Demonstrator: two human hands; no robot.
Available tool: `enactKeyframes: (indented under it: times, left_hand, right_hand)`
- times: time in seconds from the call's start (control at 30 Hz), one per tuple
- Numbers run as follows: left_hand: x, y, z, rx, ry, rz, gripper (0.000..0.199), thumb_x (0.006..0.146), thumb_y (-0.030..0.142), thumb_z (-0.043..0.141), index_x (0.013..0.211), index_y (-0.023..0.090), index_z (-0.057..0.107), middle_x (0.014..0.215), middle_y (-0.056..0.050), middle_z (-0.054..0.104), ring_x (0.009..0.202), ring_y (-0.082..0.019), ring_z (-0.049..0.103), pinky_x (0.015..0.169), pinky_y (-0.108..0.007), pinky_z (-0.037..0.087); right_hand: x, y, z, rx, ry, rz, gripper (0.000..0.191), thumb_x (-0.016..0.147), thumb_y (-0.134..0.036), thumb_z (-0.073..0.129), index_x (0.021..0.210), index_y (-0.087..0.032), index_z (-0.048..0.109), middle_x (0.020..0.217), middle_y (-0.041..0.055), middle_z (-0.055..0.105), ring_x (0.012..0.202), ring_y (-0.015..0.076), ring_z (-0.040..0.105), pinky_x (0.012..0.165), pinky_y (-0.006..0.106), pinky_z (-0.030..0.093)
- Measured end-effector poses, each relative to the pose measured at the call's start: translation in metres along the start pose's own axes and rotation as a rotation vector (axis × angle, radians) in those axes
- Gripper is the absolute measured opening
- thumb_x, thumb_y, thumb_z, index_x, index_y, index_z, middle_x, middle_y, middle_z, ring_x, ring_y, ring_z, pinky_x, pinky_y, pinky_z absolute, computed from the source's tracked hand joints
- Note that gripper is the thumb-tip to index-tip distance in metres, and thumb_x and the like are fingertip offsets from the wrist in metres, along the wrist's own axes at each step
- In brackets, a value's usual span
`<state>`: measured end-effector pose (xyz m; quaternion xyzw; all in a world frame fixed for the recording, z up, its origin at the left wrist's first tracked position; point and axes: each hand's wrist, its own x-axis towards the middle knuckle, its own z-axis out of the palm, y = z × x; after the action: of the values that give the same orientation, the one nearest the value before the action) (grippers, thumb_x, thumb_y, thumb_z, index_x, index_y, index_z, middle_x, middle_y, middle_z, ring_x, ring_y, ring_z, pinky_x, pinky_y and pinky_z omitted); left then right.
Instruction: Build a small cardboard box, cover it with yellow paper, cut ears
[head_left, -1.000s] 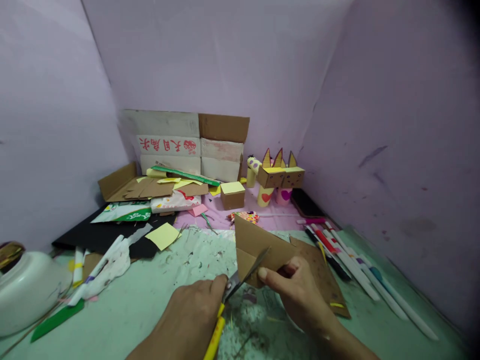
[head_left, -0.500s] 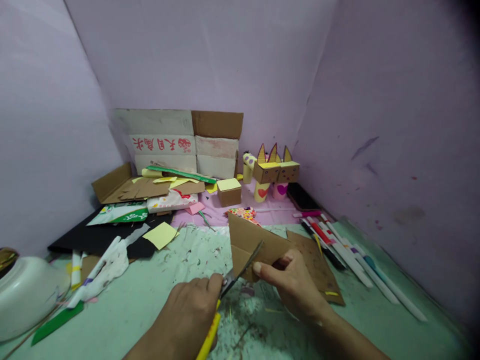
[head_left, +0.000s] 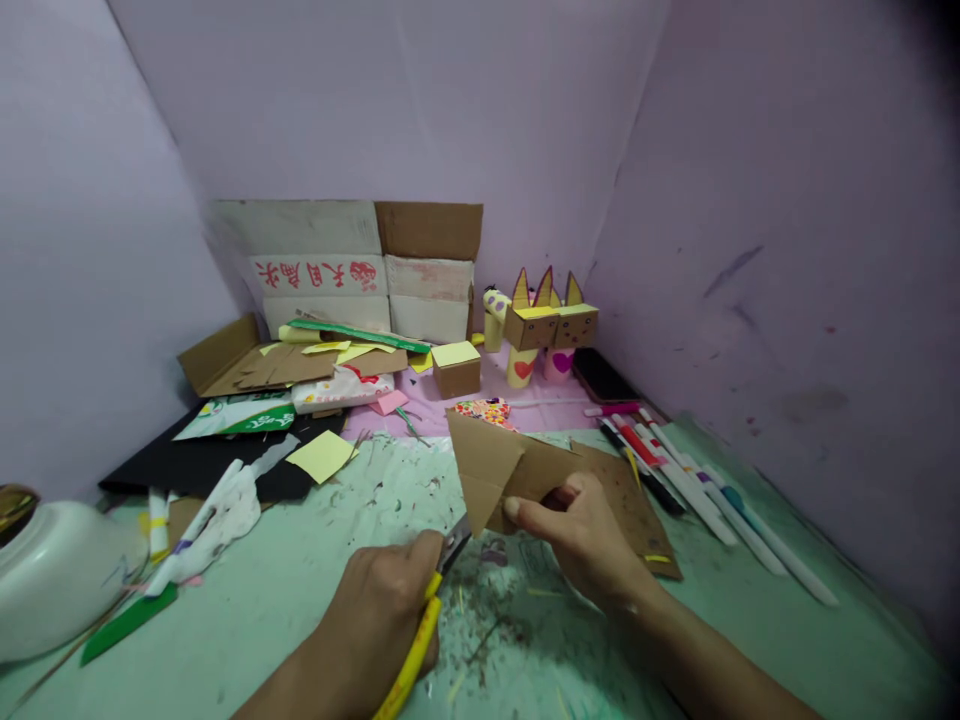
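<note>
My left hand (head_left: 390, 610) is closed around yellow-handled scissors (head_left: 415, 650), whose dark blades point up and right. The blade tips meet the lower left edge of a brown cardboard piece (head_left: 487, 465). This cardboard is pinched by my right hand (head_left: 581, 540), with the thumb in front and the fingers partly hidden behind. A cut runs through the piece, and a triangular part at its left stands angled from the rest. Another flat cardboard piece (head_left: 637, 500) lies on the table behind my right hand.
Markers (head_left: 720, 505) lie at the right near a phone (head_left: 602, 378). Cardboard figures with pointed ears (head_left: 532, 328) and a small box (head_left: 456, 372) stand at the back. A white pot (head_left: 60, 580) is at the left, and scraps dot the green table (head_left: 300, 620).
The scissor blades, formerly lying across the cardboard, are now at its lower left edge. A cut flap has separated at the left of the piece. The view has shifted slightly.
</note>
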<state>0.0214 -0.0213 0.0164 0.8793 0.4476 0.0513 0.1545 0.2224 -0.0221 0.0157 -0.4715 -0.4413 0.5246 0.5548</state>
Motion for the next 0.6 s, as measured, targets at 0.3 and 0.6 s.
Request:
enactKeyframes:
  times: [0.3,0.6]
  left_hand:
    - [0.007,-0.009,-0.036,0.202,-0.139,-0.226,0.021,0.082,0.020,0.035,0.088,0.021,0.055,0.077,-0.009,0.070,0.071,-0.026,0.066,0.058,-0.029,0.038]
    - [0.002,-0.040,-0.050,-0.011,0.193,-0.488,0.049,0.076,0.044,0.051,0.119,0.021,0.055,0.111,-0.014,0.066,0.099,-0.035,0.062,0.077,-0.043,0.047]
  right_hand:
    - [0.016,0.001,-0.021,0.109,0.181,-0.004,0.013,0.057,-0.024,0.071,0.064,-0.014,0.065,0.054,-0.0004,0.061,0.051,0.0130,0.053,0.050,0.024,0.044]
    - [0.003,-0.001,0.001,0.106,-0.205,0.204,0.011,0.051,-0.014,0.061,0.059,-0.013,0.069,0.051,-0.0022,0.061,0.048,0.0109,0.053,0.050,0.022,0.043]
